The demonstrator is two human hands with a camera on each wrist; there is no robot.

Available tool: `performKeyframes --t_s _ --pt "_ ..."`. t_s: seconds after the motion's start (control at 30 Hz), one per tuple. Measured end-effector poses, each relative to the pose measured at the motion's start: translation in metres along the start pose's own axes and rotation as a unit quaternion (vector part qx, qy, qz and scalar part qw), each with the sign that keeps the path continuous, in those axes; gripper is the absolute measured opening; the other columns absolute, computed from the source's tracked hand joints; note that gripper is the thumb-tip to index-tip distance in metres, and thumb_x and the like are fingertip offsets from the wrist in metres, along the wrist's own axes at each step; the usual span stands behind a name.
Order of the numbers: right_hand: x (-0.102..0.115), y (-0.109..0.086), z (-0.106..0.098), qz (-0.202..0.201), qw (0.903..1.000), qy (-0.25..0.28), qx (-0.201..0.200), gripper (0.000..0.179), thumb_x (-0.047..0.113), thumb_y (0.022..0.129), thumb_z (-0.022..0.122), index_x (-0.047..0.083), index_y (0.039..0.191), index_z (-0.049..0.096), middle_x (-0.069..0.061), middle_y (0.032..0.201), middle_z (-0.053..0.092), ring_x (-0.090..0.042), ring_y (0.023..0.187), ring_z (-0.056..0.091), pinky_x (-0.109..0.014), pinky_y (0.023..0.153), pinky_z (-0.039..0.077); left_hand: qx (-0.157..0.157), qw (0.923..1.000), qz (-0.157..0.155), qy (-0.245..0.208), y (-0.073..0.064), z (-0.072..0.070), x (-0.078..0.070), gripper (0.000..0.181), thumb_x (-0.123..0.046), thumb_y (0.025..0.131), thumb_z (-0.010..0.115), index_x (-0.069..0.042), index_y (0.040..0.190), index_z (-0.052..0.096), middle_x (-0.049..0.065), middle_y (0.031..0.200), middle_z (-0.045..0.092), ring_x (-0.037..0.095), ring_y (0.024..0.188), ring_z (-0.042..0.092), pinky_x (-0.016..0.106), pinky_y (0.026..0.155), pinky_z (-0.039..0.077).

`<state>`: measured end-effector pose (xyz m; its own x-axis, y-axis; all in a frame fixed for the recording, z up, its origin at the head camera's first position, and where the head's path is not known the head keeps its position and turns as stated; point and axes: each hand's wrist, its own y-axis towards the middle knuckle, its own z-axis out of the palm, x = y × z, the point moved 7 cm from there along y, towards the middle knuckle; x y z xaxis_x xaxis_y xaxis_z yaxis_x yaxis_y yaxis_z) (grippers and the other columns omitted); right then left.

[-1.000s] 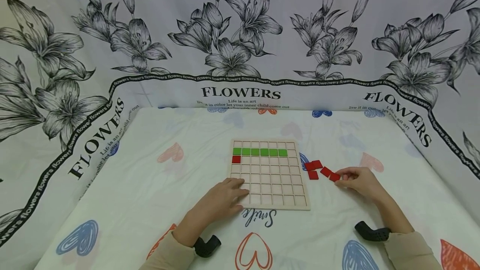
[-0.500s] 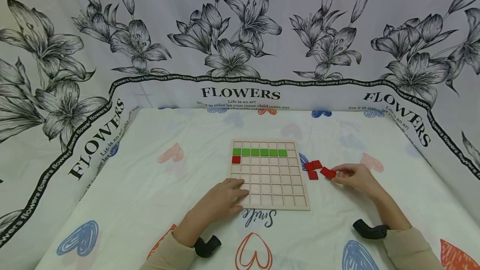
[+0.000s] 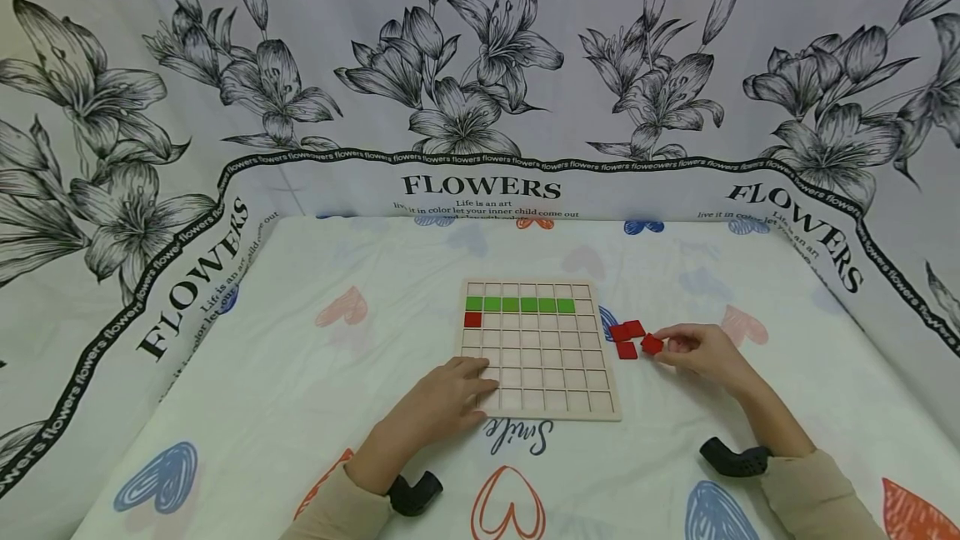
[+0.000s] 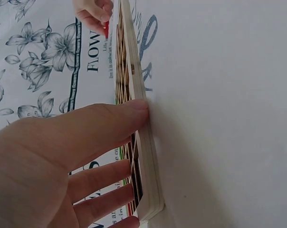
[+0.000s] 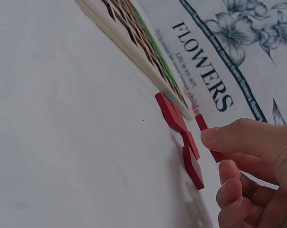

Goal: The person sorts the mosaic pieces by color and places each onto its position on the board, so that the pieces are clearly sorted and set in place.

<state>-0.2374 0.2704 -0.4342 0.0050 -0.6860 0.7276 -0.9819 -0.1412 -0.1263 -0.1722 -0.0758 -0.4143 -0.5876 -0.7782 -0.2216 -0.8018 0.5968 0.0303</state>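
A pale wooden grid board (image 3: 553,357) lies on the cloth, its second row bearing several green square tiles (image 3: 510,305) and a single red tile (image 3: 472,320) below their left end. My left hand (image 3: 442,394) rests on the board's lower left part, fingers spread over the grid; in the left wrist view the thumb (image 4: 119,118) touches the side edge. To the right of the board, my right hand (image 3: 708,354) pinches a red tile (image 5: 201,122) between thumb and forefinger, raised above the other loose red tiles (image 3: 626,350).
A white cloth with printed hearts (image 3: 341,307) covers the table. Behind and at the sides hang flower-printed curtains (image 3: 480,65). Black curved pieces (image 3: 416,492) sit at both wrists by the sleeves.
The right hand has taken up the red tile farthest right and moved slightly left and away from me, over the neighbouring tile. My left hand and the board stay put.
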Motion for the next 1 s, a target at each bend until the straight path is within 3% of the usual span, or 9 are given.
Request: performKeyframes --t_s 1.0 --pt "0.025 0.007 0.011 -0.034 0.9992 0.007 0.02 0.037 0.016 0.083 0.074 -0.001 0.115 0.067 -0.004 0.078 0.054 -0.006 0.069 0.045 -0.017 0.051 0.04 0.003 1.0 -0.003 0.003 -0.001 0.0 -0.001 0.038 -0.029 0.084 0.072 -0.017 0.12 0.068 0.009 0.137 0.058 0.027 0.128 0.054 0.043 0.103 0.05"
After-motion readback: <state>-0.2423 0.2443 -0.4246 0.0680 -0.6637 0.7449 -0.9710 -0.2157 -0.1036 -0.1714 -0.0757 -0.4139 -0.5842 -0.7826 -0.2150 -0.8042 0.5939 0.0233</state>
